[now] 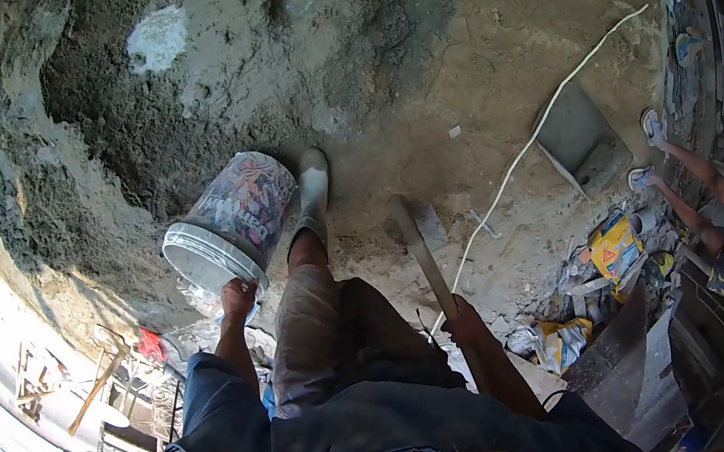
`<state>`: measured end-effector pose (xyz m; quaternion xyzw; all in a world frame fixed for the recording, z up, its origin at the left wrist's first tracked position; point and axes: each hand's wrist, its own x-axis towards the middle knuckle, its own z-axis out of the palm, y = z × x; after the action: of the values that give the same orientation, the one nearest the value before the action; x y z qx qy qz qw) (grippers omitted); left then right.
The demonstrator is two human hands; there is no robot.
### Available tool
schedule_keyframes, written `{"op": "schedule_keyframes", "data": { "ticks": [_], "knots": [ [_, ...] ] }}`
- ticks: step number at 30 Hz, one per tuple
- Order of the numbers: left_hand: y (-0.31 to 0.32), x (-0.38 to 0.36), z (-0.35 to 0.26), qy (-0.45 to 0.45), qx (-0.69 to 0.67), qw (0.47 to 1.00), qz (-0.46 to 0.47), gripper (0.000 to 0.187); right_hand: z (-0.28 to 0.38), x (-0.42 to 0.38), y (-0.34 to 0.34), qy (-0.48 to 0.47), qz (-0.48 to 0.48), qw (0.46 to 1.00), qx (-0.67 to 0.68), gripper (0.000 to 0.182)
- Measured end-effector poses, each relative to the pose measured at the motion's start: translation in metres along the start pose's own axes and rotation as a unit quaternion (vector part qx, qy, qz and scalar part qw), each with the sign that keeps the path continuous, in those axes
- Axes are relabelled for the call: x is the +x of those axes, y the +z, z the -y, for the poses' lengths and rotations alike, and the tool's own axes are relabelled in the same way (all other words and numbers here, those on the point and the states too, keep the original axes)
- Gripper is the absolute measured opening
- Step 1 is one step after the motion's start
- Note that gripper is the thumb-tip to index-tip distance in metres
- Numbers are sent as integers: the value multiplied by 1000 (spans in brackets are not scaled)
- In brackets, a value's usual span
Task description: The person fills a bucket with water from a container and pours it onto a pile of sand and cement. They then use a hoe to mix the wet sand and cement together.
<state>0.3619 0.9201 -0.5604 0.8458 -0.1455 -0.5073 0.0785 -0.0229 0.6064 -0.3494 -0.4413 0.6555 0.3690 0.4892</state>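
Note:
My left hand (240,296) is closed on the rim of a large plastic bucket (251,196) with a colourful printed side. The bucket is tilted, its pale mouth turned back toward me, beside my boot (313,182). My right hand (464,321) is wrapped around a long wooden handle (427,258) that points away from me over the ground. Whatever tool head it may carry cannot be made out. Ahead of the bucket lies a heap of wet grey mortar (263,81) with a whitish puddle (158,40) in it.
A pale cable (525,148) crosses the ground to the right, by a grey metal pan (582,139). Yellow bags (616,250) and rubble lie at lower right, near another person's legs (693,164). A red scrap (150,345) and wood-handled tool (99,386) lie left.

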Motion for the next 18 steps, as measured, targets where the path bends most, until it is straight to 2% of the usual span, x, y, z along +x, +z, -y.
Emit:
{"op": "schedule_keyframes", "data": {
  "ticks": [1,3,4,6,7,9,12,15,17,18],
  "knots": [
    [21,-7,-12,14,7,997,-78,47,10,4,-10,-11,0,1000,-7,66],
    [53,-17,-23,-51,-153,981,-106,49,32,3,-25,-16,-17,1000,-9,65],
    [71,-20,-13,-54,-162,980,-107,49,44,3,-34,-25,-28,999,-9,65],
    [100,-30,13,-118,-307,931,-157,47,63,1,-49,-33,-44,998,-30,67],
    [89,-49,0,-141,-433,877,-156,40,70,-1,-54,-39,-60,997,-41,69],
    [75,-74,-5,-153,-517,825,-168,33,83,-4,-68,-49,-72,995,-55,70],
    [75,-104,20,-179,-592,773,-138,31,88,-2,-81,-87,-90,988,-89,69],
    [73,-120,21,-215,-609,753,-128,32,85,12,-93,-129,-104,980,-112,68],
    [69,-115,8,-246,-580,753,-190,33,93,6,-95,-124,-90,984,-93,68],
    [64,-110,10,-261,-565,762,-177,33,96,5,-96,-125,-81,985,-88,69]
  ]
}}
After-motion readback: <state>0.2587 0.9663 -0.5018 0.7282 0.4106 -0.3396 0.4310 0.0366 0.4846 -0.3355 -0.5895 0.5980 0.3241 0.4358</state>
